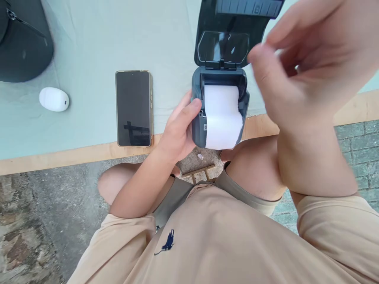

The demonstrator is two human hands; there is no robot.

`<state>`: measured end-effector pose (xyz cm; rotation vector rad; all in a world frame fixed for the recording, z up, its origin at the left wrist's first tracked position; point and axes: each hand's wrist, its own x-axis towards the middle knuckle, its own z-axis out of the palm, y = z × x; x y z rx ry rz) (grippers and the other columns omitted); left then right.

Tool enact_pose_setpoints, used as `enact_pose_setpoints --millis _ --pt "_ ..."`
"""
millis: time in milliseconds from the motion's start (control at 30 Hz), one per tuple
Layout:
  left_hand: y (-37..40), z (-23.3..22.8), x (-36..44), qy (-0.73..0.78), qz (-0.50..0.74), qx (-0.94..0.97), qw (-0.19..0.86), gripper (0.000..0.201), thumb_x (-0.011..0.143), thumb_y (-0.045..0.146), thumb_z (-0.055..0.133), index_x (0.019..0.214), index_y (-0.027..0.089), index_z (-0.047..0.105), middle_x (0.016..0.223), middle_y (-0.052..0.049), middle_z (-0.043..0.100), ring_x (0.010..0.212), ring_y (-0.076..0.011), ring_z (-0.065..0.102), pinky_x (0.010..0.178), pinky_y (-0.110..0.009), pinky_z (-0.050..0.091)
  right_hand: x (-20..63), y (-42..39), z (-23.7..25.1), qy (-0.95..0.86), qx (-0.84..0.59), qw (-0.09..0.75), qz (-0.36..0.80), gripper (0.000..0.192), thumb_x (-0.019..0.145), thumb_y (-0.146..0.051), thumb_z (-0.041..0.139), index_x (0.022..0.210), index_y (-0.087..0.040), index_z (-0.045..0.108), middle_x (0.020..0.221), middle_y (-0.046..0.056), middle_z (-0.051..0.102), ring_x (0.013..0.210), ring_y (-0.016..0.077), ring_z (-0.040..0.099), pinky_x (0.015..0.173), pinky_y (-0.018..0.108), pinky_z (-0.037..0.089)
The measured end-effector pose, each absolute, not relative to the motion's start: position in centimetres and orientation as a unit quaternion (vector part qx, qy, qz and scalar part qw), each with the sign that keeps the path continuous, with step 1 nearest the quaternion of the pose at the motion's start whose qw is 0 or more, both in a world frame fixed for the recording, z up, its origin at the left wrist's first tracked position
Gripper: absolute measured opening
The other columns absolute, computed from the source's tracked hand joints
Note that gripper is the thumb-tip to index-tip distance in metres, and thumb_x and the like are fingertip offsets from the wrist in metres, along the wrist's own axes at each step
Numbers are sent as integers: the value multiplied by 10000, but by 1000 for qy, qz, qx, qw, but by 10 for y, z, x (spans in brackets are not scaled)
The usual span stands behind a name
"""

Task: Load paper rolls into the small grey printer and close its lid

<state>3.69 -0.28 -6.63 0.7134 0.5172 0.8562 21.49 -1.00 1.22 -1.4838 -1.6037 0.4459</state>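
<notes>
A dark portable receipt printer [197,128] is held at the table's front edge by my left hand [180,132], thumb on its left side. Its lid [222,51] stands swung up and back on the hinge. Inside the bay sits a roll of white paper [222,98], its loose end hanging over the printer's front. My right hand [299,67] is raised at the right of the lid, slightly blurred. Its thumb and index finger are drawn together near the lid's right edge; whether they touch it or hold anything, I cannot tell.
A smartphone [134,108] lies screen up on the pale-covered table [89,31], left of the printer. Farther left are a small white oval device [54,99] and a dark zippered bag [25,43]. The table's wooden edge [65,156] runs above my knees.
</notes>
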Motion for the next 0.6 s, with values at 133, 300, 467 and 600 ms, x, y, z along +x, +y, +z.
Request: enact_pose_setpoints --millis 133,300,467,600 --pt "-4 -63 39 247 394 337 819 348 918 477 608 1182 251 582 1148 -23 689 1356 -299 567 971 -401 612 224 -10 1 -809 -543 220 51 139 860 -312 620 982 -259 660 887 -13 702 726 147 610 576 315 372" --pt "-5 -61 41 276 395 363 797 418 881 489 673 1186 219 581 1155 -35 685 1310 -302 605 910 -343 614 229 -12 0 -839 -527 137 -10 298 794 -370 695 1069 -264 656 701 -5 636 539 93 409 482 282 217" --pt "-6 -63 41 270 405 347 802 433 881 487 674 1203 222 558 1199 -43 692 1360 -294 568 953 -355 612 233 -20 14 -788 -545 242 155 306 772 -370 746 1052 -276 669 824 -25 679 517 43 392 469 280 249" --pt "-4 -65 40 269 416 318 808 384 887 471 656 1161 214 579 1159 -51 723 1378 -296 551 1022 -395 594 251 -15 15 -628 -511 474 346 431 665 -394 838 1065 -308 702 891 -14 668 543 59 470 416 278 276"
